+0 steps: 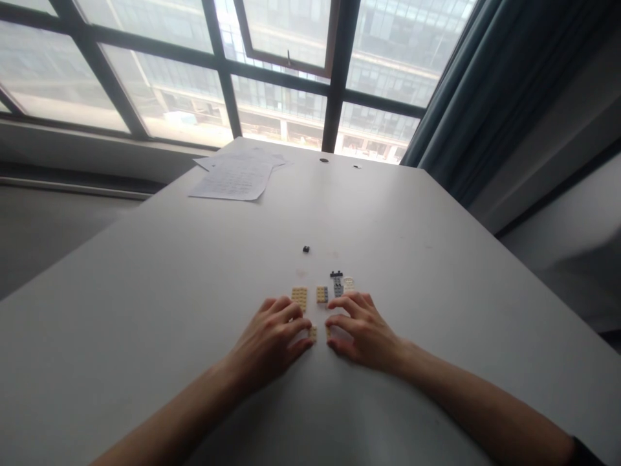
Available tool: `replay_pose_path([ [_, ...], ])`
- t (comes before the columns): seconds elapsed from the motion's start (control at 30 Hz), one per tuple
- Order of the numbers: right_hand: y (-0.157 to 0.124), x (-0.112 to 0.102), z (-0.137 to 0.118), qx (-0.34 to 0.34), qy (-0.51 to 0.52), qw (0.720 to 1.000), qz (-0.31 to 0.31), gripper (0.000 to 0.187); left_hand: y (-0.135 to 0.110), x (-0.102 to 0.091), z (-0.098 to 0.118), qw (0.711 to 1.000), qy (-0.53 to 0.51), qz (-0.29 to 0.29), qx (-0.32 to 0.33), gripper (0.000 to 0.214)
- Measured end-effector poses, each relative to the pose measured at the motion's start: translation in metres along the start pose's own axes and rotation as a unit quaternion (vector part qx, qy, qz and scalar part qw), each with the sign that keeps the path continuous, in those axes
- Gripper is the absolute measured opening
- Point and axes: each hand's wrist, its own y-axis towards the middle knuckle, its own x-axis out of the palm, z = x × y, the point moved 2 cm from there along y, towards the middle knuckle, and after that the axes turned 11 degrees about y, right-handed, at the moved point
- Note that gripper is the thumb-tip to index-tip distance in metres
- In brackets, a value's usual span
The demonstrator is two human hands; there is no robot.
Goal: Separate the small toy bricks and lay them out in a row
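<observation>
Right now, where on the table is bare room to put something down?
Bare: the table left of the left hand, up to the papers, and right of the right hand. Crowded: the bricks just beyond both hands.

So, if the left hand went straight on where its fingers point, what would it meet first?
Probably the small tan brick at the left hand's fingertips; they may be touching. Beyond it is the right hand.

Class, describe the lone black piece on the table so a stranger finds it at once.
Find the white table under the window. Near its middle lies a cluster of tan bricks; beyond them, toward the window, sits the tiny black piece. It lies alone, touching nothing.
</observation>
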Motion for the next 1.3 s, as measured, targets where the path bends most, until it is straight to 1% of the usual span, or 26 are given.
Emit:
replay_pose_path([
  [0.3,0.0001,-0.0030,-0.0006,0.005,0.020,1.000,-0.011,0.019,0.0005,0.0053,-0.0026,1.000,-0.019,0.012,0.000,0.013],
  [0.5,0.0027,0.0021,-0.0036,0.004,0.020,1.000,-0.006,0.014,0.0009,0.0046,0.0002,1.000,-0.021,0.012,0.001,0.012],
  [0.73,0.0042,0.0063,-0.0047,0.004,0.018,1.000,0.007,0.016,0.0010,0.0041,0.0013,0.999,-0.034,0.005,-0.005,0.010],
  [0.9,0.0025,0.0034,-0.0030,0.013,0.014,1.000,0.010,0.010,0.0010,0.0035,0.0015,0.999,-0.033,0.009,-0.003,0.012],
  [1.07,0.0016,0.0014,-0.0039,-0.008,0.020,1.000,0.005,0.005,0.0009,0.0039,0.0021,1.000,-0.023,0.019,-0.003,0.023],
  [1.2,0.0024,0.0027,-0.0066,-0.023,0.025,0.999,0.005,0.006,0.0019,0.0051,0.0046,1.000,-0.018,0.012,0.006,0.022],
  [1.3,0.0029,0.0036,-0.0080,-0.024,0.023,0.999,0.007,0.007,0.0034,0.0060,0.0067,1.000,-0.018,0.010,0.011,0.017],
])
